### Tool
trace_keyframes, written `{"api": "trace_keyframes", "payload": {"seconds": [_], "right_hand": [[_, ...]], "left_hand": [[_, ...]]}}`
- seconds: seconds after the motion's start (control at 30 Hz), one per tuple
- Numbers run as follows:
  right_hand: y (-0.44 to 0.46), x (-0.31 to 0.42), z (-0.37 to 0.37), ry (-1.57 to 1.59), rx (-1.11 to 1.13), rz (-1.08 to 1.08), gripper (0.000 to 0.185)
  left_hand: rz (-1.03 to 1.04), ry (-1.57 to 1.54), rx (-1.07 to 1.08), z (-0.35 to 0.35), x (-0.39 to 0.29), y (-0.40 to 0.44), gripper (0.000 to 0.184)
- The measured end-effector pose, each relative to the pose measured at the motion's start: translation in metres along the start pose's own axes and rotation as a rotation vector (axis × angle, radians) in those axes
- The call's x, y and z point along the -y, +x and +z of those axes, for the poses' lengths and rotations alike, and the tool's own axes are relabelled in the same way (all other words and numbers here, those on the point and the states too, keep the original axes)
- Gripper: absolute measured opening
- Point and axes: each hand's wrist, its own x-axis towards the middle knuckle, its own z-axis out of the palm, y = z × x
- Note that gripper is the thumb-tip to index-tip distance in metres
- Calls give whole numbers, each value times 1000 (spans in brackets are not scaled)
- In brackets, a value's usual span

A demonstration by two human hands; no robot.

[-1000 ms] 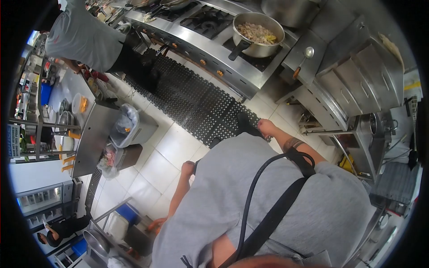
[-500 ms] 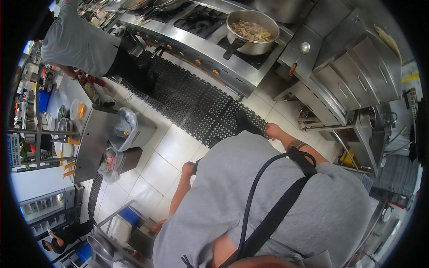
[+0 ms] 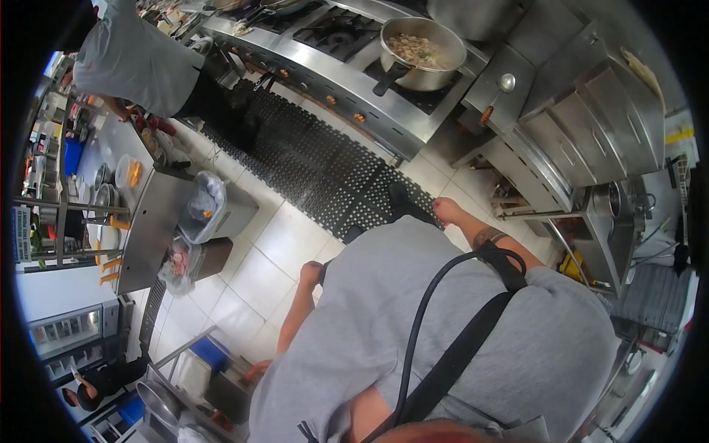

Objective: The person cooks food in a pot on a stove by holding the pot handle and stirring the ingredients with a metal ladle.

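We are seeing the right hand (image 3: 445, 211) with its fingers bent in toward the palm; how tightly they are closing, and whether they are holding anything, we cannot tell. The left hand (image 3: 310, 274) is also showing bent fingers, and a dark object (image 3: 323, 273) is sitting right against it in our view, though we cannot tell whether the hand is gripping it.

Both arms are hanging low and apart, one on each side of the grey shirt (image 3: 443, 340), the right one reaching a little farther forward. Beneath the left hand we are looking at pale floor tiles (image 3: 277, 240); the black perforated mat (image 3: 317, 173) is lying ahead of the body, its near end just beside the right hand in our view, with a dark shoe (image 3: 401, 198) resting on it.

Farther out, a pot (image 3: 427, 80) of chopped food is standing on the stove (image 3: 413, 122), well apart from both hands. A spoon (image 3: 506, 83) is lying to its right, and a co-worker (image 3: 140, 59) is leaning over a counter (image 3: 159, 214) at upper left.
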Motion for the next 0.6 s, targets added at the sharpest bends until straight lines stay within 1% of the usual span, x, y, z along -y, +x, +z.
{"api": "trace_keyframes", "payload": {"seconds": [0.13,0.17,0.2,0.23,0.27,0.33,0.37,0.4,0.43,0.47,0.5,0.53,0.57,0.6], "right_hand": [[1,6,0,-61,22,-46,16],[1,4,1,-96,73,-37,17],[7,4,1,-139,123,-40,18],[11,-3,6,-209,38,-232,21],[16,-12,11,-260,34,-286,25],[27,-34,21,-361,18,-392,35],[25,-37,24,-344,-28,-437,34],[26,-36,27,-342,-3,-280,32],[20,-28,18,-227,130,-237,28],[11,-16,14,-207,94,-223,26],[4,-4,8,-221,142,-210,28],[-2,1,9,-175,80,-184,27],[3,-8,12,-292,29,-346,25],[14,-21,15,-311,46,-380,25]], "left_hand": [[-1,6,-20,5,16,2,17],[-4,-4,-30,9,27,3,17],[214,135,-28,19,60,15,16],[423,275,-45,21,74,25,16],[337,564,47,17,63,22,16],[-265,40,116,-4,14,-11,17],[-79,139,94,2,37,-3,16],[96,250,66,18,72,11,15],[282,475,21,24,85,19,13],[270,534,86,22,82,18,11],[240,636,157,19,75,17,12],[211,736,239,16,68,13,12],[175,707,207,11,62,6,12],[178,662,186,8,56,0,13]]}}
